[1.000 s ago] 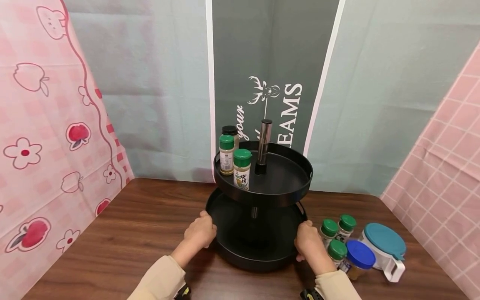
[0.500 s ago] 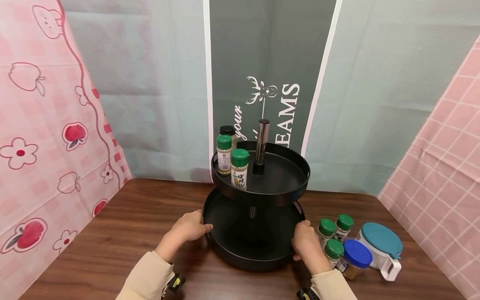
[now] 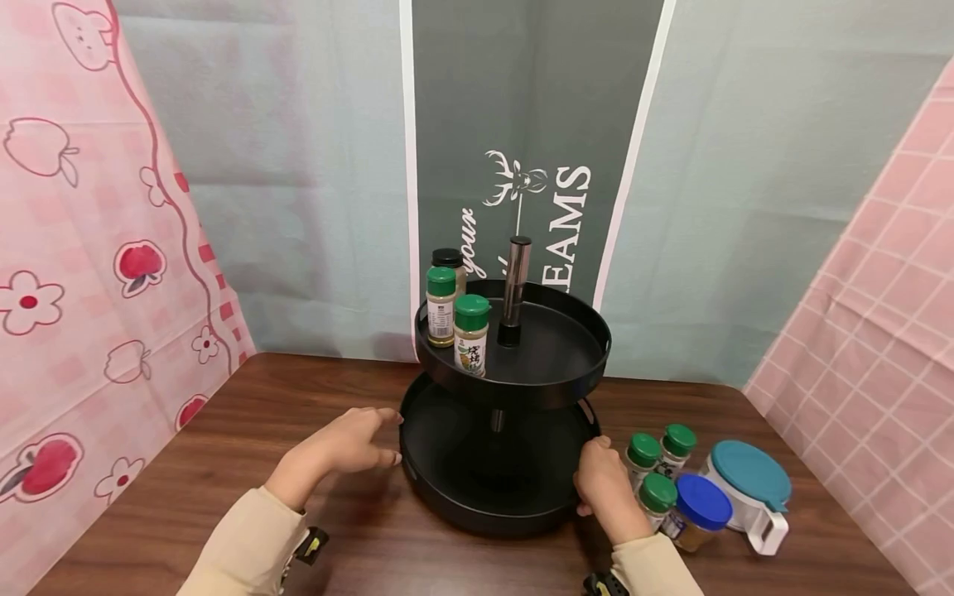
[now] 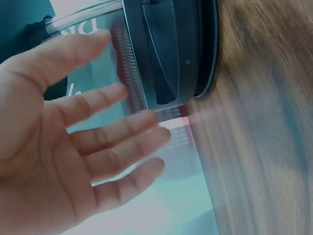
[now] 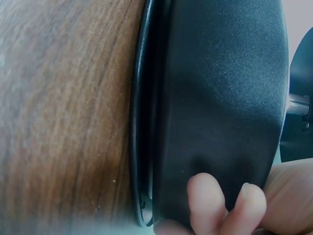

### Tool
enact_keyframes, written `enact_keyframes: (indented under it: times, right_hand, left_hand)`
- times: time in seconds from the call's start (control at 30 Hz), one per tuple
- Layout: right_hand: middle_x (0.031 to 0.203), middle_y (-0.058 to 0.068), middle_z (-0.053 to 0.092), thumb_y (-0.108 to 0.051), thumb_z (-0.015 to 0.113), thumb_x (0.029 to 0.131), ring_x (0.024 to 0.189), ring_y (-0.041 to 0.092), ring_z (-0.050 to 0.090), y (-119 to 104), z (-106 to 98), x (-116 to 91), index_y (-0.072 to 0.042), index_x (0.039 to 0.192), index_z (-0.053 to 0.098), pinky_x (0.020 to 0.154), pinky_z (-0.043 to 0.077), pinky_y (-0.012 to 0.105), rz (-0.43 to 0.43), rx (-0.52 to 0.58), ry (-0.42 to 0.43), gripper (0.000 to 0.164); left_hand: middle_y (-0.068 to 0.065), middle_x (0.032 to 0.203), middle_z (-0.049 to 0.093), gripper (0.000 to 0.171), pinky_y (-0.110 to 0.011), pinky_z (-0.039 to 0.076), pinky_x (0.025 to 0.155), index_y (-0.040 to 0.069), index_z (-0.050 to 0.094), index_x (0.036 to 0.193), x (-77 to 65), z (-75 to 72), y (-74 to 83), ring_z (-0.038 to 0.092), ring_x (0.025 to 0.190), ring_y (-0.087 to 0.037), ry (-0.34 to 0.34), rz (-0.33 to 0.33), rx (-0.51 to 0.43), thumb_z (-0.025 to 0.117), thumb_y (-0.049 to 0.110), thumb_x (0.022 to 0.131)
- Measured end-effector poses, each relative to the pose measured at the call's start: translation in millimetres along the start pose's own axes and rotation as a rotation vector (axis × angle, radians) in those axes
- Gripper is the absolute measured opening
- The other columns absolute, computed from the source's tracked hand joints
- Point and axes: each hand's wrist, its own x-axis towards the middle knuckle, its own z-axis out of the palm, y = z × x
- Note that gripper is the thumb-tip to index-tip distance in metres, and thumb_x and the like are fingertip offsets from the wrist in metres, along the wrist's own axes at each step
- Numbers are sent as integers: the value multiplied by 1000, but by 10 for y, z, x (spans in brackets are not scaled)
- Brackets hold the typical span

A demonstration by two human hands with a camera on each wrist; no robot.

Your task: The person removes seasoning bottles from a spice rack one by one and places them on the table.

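the black 2-tier stand (image 3: 514,393) stands upright on the wood-grain table (image 3: 261,439), roughly mid-view, between the 2 hands. the left hand (image 3: 339,447) is spread beside the lower tray (image 3: 477,513), fingers loosely extended and pinching nothing; whether a fingertip brushes the rim i cannot tell. the right hand (image 3: 605,487) grips the lower tray's right side, fingers curled, with fingertips against the outer wall in the right wrist view. the stand looks stiff and moderately heavy, smooth enough to be a little slippery on its sides, and likely top-heavy to the left, since everything on the upper tray (image 3: 559,348) is on that side. i would judge the lower tray the safest hold, a hand at each side by its slotted wall (image 4: 188,78), kept level so the bottles don't tip. counted: 2 trays, 1 metal post (image 3: 517,285); on the upper tray 2 green-capped shakers (image 3: 471,335) and 1 black-lidded jar (image 3: 449,258); on the table, right of the stand, 3 shakers with green caps (image 3: 657,499), 1 blue-lidded jar (image 3: 699,509) and 1 white container with a teal lid (image 3: 748,480) and a handle.
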Motion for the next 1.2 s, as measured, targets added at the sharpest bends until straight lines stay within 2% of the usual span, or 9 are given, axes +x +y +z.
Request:
enact_keyframes:
  times: [0.2,0.33,0.47,0.87,1.03,1.2]
  right_hand:
    - [64,29,53,6,55,76,43,25,51,2,-2,-4,21,103,33,53,51,40,0,-7,14,38]
    - [68,32,53,6,56,75,42,25,52,4,1,-1,19,101,34,53,51,39,2,-9,28,37]
    - [65,31,53,6,56,73,42,24,51,10,5,3,19,100,34,53,51,40,-6,-13,41,37]
    - [54,21,53,6,54,74,36,20,50,15,16,-10,21,104,32,56,52,42,-21,-13,49,41]
    - [59,24,53,6,55,73,39,22,51,14,11,-2,21,105,32,58,52,43,-18,-16,45,42]
    - [58,23,53,6,55,72,40,24,51,18,3,4,21,104,32,58,52,44,-20,-14,40,42]
  left_hand:
    - [-9,109,62,47,-44,44,86,4,58,113,13,-8,20,52,104,-25,30,82,17,70,24,73]
    - [-10,108,61,45,-44,43,86,8,59,112,1,-62,74,52,103,-27,35,74,62,70,27,72]
    - [-10,109,59,46,-45,43,85,8,58,113,-15,-147,152,51,103,-28,53,63,105,69,28,72]
    - [-12,112,59,45,-47,44,86,2,56,116,-53,-456,396,52,103,-26,132,131,122,67,23,77]
    - [-11,110,60,46,-46,44,86,1,56,115,-60,-575,472,52,103,-26,173,175,136,68,22,76]
    - [-10,110,59,48,-46,44,86,2,56,115,-52,-659,537,52,102,-24,185,177,152,69,24,75]
